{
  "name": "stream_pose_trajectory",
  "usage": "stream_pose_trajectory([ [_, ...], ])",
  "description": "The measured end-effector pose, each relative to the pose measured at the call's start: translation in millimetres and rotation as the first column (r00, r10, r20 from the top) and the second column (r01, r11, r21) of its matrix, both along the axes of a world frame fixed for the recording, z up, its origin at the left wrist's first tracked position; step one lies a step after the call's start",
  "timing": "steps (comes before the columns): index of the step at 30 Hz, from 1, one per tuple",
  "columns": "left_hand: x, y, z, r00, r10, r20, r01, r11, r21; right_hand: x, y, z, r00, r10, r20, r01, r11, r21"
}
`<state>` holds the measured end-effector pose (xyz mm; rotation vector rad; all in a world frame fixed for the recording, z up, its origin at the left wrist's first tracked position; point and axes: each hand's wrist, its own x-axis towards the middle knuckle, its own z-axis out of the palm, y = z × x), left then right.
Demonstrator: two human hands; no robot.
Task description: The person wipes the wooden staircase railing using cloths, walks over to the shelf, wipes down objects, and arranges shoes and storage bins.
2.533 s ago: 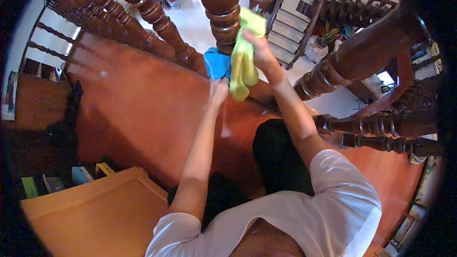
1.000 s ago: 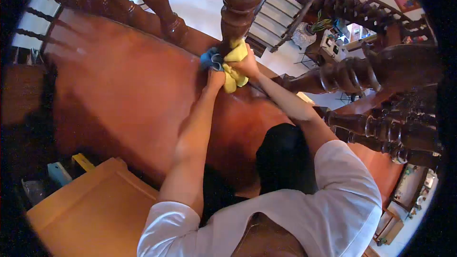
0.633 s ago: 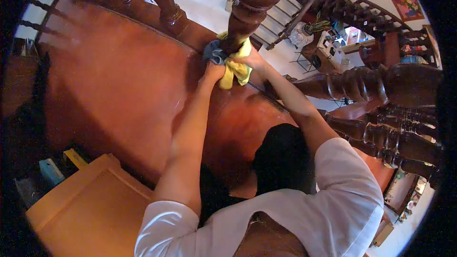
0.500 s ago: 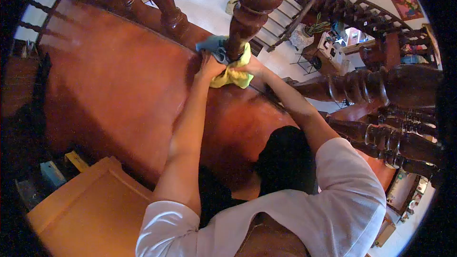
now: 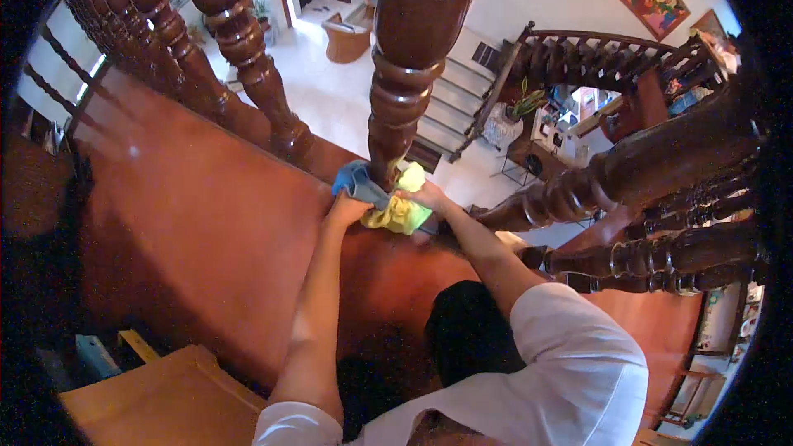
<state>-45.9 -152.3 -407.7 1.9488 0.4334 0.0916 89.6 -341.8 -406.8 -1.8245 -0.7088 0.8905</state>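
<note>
A dark, glossy turned wooden baluster (image 5: 402, 99) rises in front of me. Around its foot are a blue-grey cloth (image 5: 363, 186) and a yellow cloth (image 5: 396, 216). My left hand (image 5: 349, 210) is closed on the blue-grey cloth at the left side of the post. My right hand (image 5: 426, 196) grips the yellow cloth on the post's right side, and part of that cloth bunches up above the fingers. The cloths hide the very bottom of the baluster.
More balusters (image 5: 248, 54) stand to the left, and others (image 5: 611, 173) slant across the right. I am on a reddish-brown floor (image 5: 206, 206). A wooden panel (image 5: 165, 392) is at lower left. Beyond the railing, a lower level shows steps (image 5: 462, 103), a wicker chair (image 5: 347, 41) and a desk.
My view has tilted up, showing more of the baluster and the room below. The blue-grey cloth is spread more on the left side; both hands still hold the cloths at the foot.
</note>
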Motion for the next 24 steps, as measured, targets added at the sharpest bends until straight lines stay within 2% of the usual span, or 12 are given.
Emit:
stream_pose_trajectory([
  [2, 3.7, 3.8, 10.7, 0.998, 0.009, 0.055, -0.007, 0.999, -0.047, 12.4, -9.2, -15.6, 0.938, -0.345, 0.021, 0.318, 0.836, -0.447],
  [4, 5.0, -27.9, 107.4, 0.997, 0.048, -0.060, -0.053, 0.995, -0.087, 24.1, -8.9, -38.0, 0.851, -0.494, -0.177, 0.400, 0.829, -0.391],
  [5, 16.8, -36.1, 86.9, 0.989, 0.083, 0.121, -0.095, 0.990, 0.101, 16.0, 1.7, -40.0, 0.852, -0.491, -0.182, 0.396, 0.832, -0.389],
  [7, 34.0, -45.9, 73.6, 0.914, 0.056, 0.401, -0.232, 0.885, 0.403, -11.2, 24.2, -38.7, 0.828, -0.098, 0.552, 0.443, 0.717, -0.538],
  [8, 34.8, -43.1, 75.5, 0.914, 0.057, 0.401, -0.231, 0.887, 0.401, -17.2, 23.4, -32.2, 0.828, -0.097, 0.552, 0.443, 0.716, -0.540],
  [10, 38.7, -39.7, 75.1, 0.971, 0.063, 0.229, -0.078, 0.995, 0.057, -26.1, 12.9, -4.0, 0.921, -0.149, 0.360, 0.311, 0.838, -0.449],
  [12, 36.6, -27.5, 83.2, 0.901, -0.018, 0.433, -0.118, 0.951, 0.286, -45.0, -5.8, 20.0, 0.965, -0.044, 0.257, 0.141, 0.917, -0.373],
  [14, 38.4, -15.8, 98.8, 0.970, -0.003, 0.244, -0.043, 0.982, 0.186, -66.7, -19.1, 68.6, 0.996, -0.079, -0.044, 0.063, 0.954, -0.293],
  [15, 36.2, -10.1, 126.4, 0.933, -0.160, 0.324, 0.148, 0.987, 0.064, -77.7, -33.9, 68.8, 0.976, -0.100, -0.192, 0.102, 0.995, 0.000],
  [17, 24.7, 9.3, 173.7, 0.934, -0.151, 0.323, 0.099, 0.980, 0.172, -107.9, -52.2, 148.7, 0.974, -0.206, -0.092, 0.214, 0.973, 0.088],
  [19, 33.7, 45.7, 187.6, 0.947, -0.178, 0.269, 0.064, 0.922, 0.383, -132.0, -77.0, 237.8, 0.896, -0.306, -0.321, 0.384, 0.898, 0.217],
  [24, -14.5, 77.8, 349.7, 0.860, -0.125, 0.494, 0.027, 0.979, 0.202, -136.6, -191.2, 401.7, 0.921, -0.247, -0.302, 0.372, 0.792, 0.485],
])
